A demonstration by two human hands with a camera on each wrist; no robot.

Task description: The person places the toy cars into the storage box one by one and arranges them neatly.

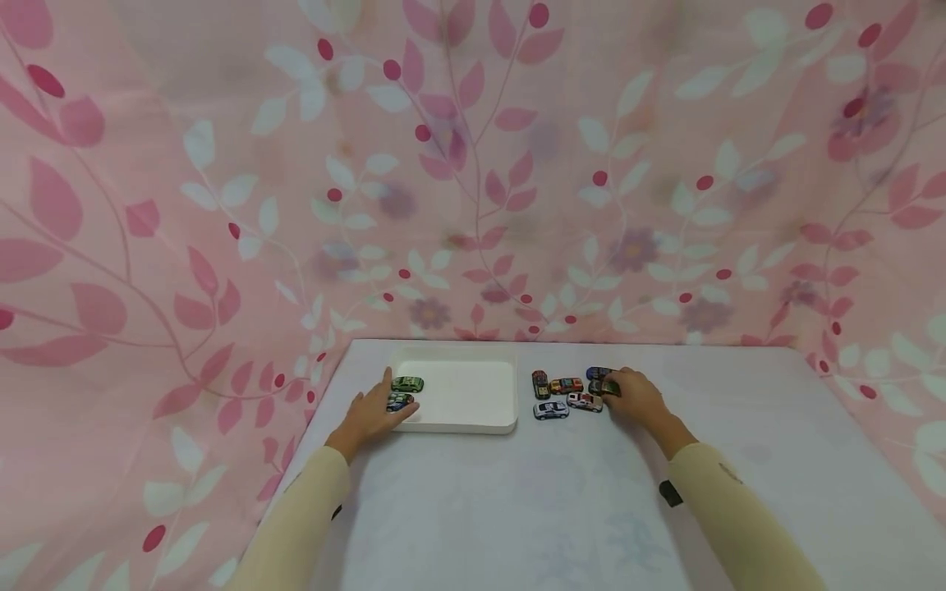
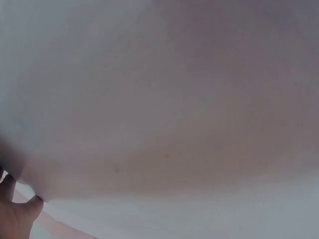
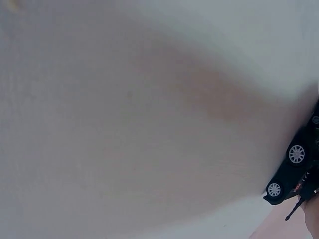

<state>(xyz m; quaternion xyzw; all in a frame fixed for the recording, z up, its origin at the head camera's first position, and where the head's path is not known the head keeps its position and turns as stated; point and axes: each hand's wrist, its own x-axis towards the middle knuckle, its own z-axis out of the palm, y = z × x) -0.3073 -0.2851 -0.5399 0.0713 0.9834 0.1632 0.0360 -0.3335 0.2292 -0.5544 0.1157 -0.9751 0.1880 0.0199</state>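
My left hand [image 1: 369, 417] rests at the near left corner of a white tray [image 1: 458, 428], thumb and forefinger spread along its edges. Inside the tray, near that hand, lie a green toy car [image 1: 408, 384] and a dark blue patterned toy car [image 1: 399, 401], partly covered. To the right, my right hand [image 1: 637, 397] pinches a dark toy car [image 1: 610, 388], mostly hidden by the fingers. Just behind it is a blue toy car [image 1: 597, 373]. The right wrist view shows a black toy car [image 3: 291, 167] at its right edge, close to a bit of finger.
Between tray and right hand lie a dark toy car [image 1: 541, 385], an orange one [image 1: 567, 385], a white one [image 1: 551, 410] and a red-and-white one [image 1: 585, 401]. A white cloth covers the table [image 1: 502, 509]. A pink floral curtain [image 1: 473, 164] hangs behind.
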